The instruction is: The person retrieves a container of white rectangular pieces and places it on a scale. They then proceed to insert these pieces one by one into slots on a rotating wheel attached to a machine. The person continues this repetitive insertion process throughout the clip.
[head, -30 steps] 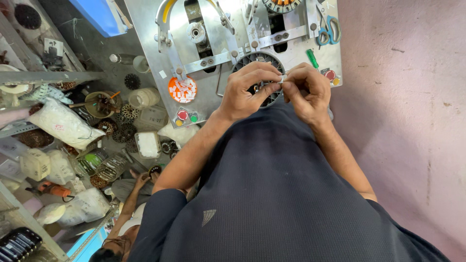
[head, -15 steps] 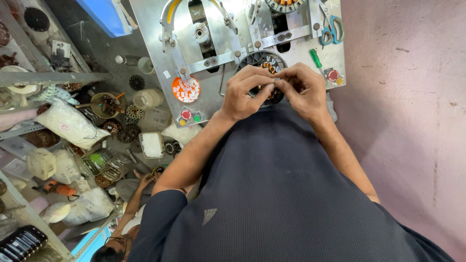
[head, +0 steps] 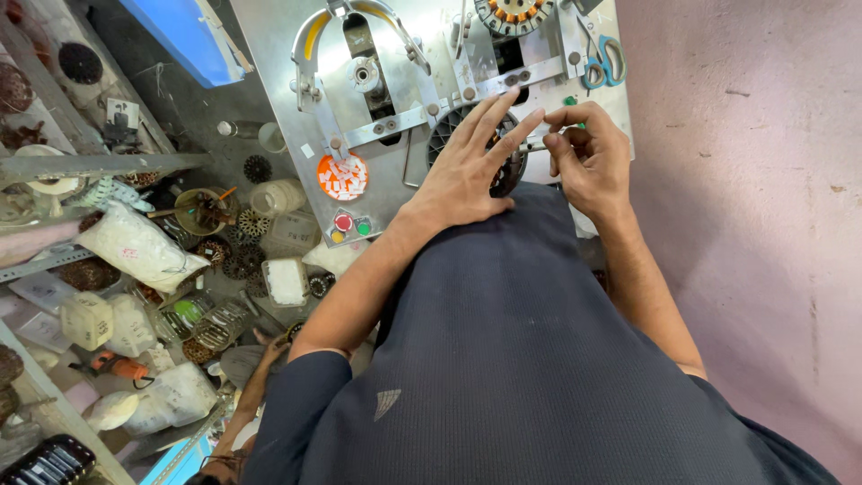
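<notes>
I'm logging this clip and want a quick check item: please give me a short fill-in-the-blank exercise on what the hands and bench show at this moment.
1. The left hand lies spread, fingers straight, over a dark round slotted ______ on the metal bench.
2. The right hand has its fingertips ______ together beside the left fingertips.
3. Near the bench's far right corner lie scissors with ______ handles.
4. The round tray of small white pieces is coloured ______.

Missing words: core; pinched; blue; orange
</notes>
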